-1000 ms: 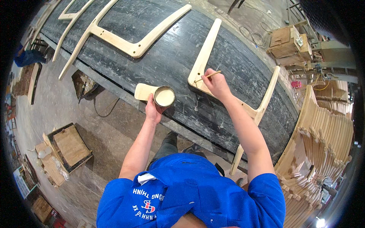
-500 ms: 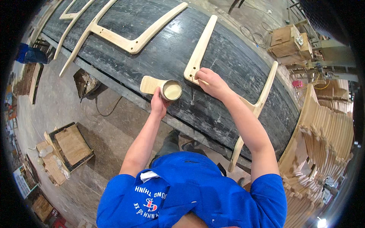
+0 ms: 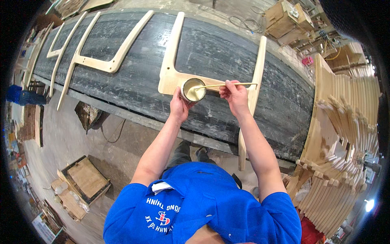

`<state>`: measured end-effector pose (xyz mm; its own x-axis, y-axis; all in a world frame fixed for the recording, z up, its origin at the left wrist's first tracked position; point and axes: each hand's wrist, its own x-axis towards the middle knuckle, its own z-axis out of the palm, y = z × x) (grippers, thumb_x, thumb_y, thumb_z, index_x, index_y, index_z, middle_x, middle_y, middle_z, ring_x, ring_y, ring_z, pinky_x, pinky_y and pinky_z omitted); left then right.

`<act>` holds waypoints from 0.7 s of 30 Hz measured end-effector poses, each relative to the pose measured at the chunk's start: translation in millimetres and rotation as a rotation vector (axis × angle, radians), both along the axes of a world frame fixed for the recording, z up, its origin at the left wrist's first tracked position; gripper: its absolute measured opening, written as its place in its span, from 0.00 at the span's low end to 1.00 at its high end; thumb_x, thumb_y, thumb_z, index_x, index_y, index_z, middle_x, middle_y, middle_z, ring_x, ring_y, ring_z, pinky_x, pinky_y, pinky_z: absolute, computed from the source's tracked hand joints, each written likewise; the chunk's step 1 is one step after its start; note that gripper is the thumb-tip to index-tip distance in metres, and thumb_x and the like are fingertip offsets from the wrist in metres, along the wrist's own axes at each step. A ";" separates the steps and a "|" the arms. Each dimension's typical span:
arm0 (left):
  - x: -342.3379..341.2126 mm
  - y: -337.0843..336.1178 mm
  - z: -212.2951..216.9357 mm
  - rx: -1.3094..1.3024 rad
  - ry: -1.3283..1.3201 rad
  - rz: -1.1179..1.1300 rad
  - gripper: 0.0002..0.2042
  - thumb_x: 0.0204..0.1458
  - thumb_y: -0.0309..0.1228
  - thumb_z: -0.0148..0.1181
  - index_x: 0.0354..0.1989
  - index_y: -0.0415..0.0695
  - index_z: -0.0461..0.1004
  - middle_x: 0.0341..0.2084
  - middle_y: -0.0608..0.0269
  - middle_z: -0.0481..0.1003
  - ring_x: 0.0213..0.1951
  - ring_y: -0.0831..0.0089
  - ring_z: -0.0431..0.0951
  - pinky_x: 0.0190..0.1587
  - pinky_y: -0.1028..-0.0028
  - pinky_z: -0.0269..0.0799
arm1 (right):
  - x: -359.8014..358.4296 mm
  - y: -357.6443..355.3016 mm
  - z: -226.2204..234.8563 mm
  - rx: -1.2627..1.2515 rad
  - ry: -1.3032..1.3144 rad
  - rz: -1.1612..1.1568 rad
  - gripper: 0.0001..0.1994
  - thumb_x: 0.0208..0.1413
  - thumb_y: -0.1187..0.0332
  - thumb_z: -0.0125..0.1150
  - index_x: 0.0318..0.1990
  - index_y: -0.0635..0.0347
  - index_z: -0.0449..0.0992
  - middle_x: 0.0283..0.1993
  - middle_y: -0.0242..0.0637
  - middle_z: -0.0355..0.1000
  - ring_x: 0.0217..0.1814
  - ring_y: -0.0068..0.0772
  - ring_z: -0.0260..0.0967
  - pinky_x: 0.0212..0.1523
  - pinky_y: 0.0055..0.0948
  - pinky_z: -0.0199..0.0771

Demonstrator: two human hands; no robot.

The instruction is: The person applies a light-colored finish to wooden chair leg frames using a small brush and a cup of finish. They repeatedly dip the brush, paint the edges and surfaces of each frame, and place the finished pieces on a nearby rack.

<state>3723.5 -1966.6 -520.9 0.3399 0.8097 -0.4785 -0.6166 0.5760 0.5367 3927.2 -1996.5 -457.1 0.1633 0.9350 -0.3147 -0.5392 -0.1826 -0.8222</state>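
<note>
My left hand [image 3: 180,106] is wrapped round a small round cup [image 3: 182,92] of thick cream-coloured liquid [image 3: 195,93]. A flat pale wooden piece [image 3: 167,86] shows beside the cup, overlapping the frame behind it; where one ends is hard to make out. Between the fingers of my right hand [image 3: 235,96] is a thin stick [image 3: 215,85], its tip in the liquid. Both hands are over the near side of a pale wooden frame [image 3: 174,44] with small dark holes at its corner. That frame lies on a long black table [image 3: 134,87].
More wooden frames [image 3: 97,65] lie along the table to the left. At the right stand stacks of curved wooden parts [image 3: 345,105]. Wooden boxes stand on the floor at the lower left [image 3: 86,179] and far right [image 3: 284,20]. A cable [image 3: 248,24] lies coiled beyond the table.
My right hand has left the frame's corner, and the stick now reaches into the cup. The cup now overlaps the frame, and the whole view has shifted.
</note>
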 end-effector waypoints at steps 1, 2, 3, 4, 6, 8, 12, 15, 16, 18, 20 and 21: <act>5.6 -4.0 -1.7 -0.001 -0.001 -0.001 0.23 0.60 0.48 0.31 0.55 0.46 0.61 0.48 0.62 0.70 0.47 0.67 0.73 0.44 0.63 0.72 | 7.9 -8.7 -1.9 0.001 0.046 -0.026 0.05 0.55 0.69 0.55 0.35 0.60 0.69 0.29 0.37 0.72 0.29 0.28 0.71 0.29 0.25 0.73; 10.6 -7.7 -3.4 -0.001 -0.001 0.000 0.23 0.60 0.48 0.31 0.56 0.46 0.60 0.49 0.61 0.69 0.48 0.66 0.72 0.45 0.61 0.72 | 14.4 -17.7 -4.2 0.001 0.092 -0.050 0.04 0.55 0.69 0.55 0.35 0.60 0.69 0.29 0.37 0.72 0.30 0.28 0.71 0.31 0.25 0.73; 18.5 -9.9 -3.4 0.000 -0.005 -0.002 0.24 0.60 0.48 0.30 0.56 0.46 0.60 0.50 0.60 0.69 0.50 0.64 0.71 0.46 0.59 0.71 | 23.1 -26.2 -6.5 0.004 0.134 -0.077 0.04 0.55 0.70 0.55 0.35 0.60 0.70 0.30 0.36 0.72 0.31 0.28 0.71 0.32 0.25 0.73; 26.6 -12.5 -3.5 0.002 -0.018 -0.008 0.24 0.60 0.48 0.30 0.56 0.46 0.60 0.50 0.60 0.69 0.50 0.64 0.71 0.47 0.59 0.71 | 30.2 -33.9 -9.4 0.019 0.163 -0.087 0.03 0.54 0.72 0.54 0.35 0.59 0.70 0.32 0.36 0.71 0.34 0.28 0.71 0.35 0.25 0.73; 43.1 -17.5 -4.5 0.009 -0.044 -0.016 0.25 0.60 0.49 0.30 0.56 0.45 0.60 0.50 0.59 0.69 0.50 0.63 0.71 0.47 0.58 0.71 | 38.8 -43.7 -17.8 -0.007 0.205 -0.149 0.04 0.54 0.71 0.55 0.36 0.59 0.70 0.31 0.35 0.71 0.32 0.28 0.71 0.33 0.26 0.73; 62.4 -20.1 -6.0 -0.004 -0.071 -0.012 0.25 0.60 0.49 0.29 0.56 0.45 0.60 0.50 0.59 0.69 0.50 0.63 0.70 0.47 0.57 0.71 | 42.3 -48.6 -27.9 -0.062 0.228 -0.211 0.04 0.54 0.69 0.55 0.36 0.57 0.70 0.28 0.33 0.71 0.29 0.27 0.71 0.30 0.27 0.73; 93.5 -24.9 -6.5 -0.012 -0.093 -0.006 0.25 0.60 0.48 0.28 0.56 0.44 0.60 0.49 0.58 0.69 0.49 0.63 0.71 0.46 0.57 0.72 | 52.2 -52.7 -40.2 -0.181 0.295 -0.267 0.07 0.56 0.63 0.55 0.34 0.55 0.67 0.27 0.33 0.71 0.27 0.25 0.71 0.24 0.24 0.72; 89.0 -24.0 -15.4 -0.044 -0.106 0.005 0.24 0.60 0.48 0.28 0.56 0.45 0.60 0.49 0.59 0.69 0.48 0.63 0.71 0.45 0.58 0.73 | 68.2 -42.6 -30.5 -0.077 0.089 -0.291 0.07 0.56 0.64 0.55 0.34 0.55 0.67 0.27 0.35 0.72 0.25 0.25 0.71 0.22 0.21 0.71; 84.2 -23.6 -21.0 -0.043 -0.118 0.008 0.24 0.60 0.47 0.28 0.56 0.46 0.61 0.49 0.59 0.69 0.48 0.63 0.72 0.44 0.58 0.73 | 77.0 -38.6 -28.5 -0.005 -0.048 -0.268 0.06 0.57 0.66 0.54 0.34 0.57 0.67 0.26 0.36 0.72 0.25 0.24 0.71 0.22 0.19 0.70; 74.4 -25.2 -29.4 -0.036 -0.093 0.022 0.24 0.60 0.47 0.29 0.55 0.46 0.62 0.49 0.59 0.69 0.48 0.64 0.72 0.44 0.58 0.73 | 91.8 -30.9 -27.9 0.060 -0.393 -0.229 0.06 0.57 0.67 0.53 0.33 0.59 0.67 0.26 0.35 0.72 0.26 0.22 0.71 0.23 0.19 0.70; 57.2 -30.8 -35.6 -0.064 -0.090 0.071 0.23 0.60 0.48 0.31 0.54 0.48 0.63 0.48 0.62 0.70 0.47 0.65 0.72 0.43 0.58 0.73 | 95.0 -25.2 -27.0 0.097 -0.712 -0.165 0.07 0.56 0.68 0.54 0.31 0.61 0.68 0.24 0.33 0.72 0.26 0.20 0.71 0.25 0.19 0.69; 44.8 -33.5 -39.9 -0.041 -0.092 0.080 0.23 0.59 0.48 0.31 0.54 0.49 0.63 0.48 0.63 0.70 0.47 0.65 0.72 0.43 0.58 0.73 | 90.8 -21.5 -26.1 0.121 -0.793 -0.133 0.07 0.56 0.67 0.54 0.31 0.61 0.68 0.24 0.32 0.71 0.25 0.19 0.71 0.25 0.20 0.69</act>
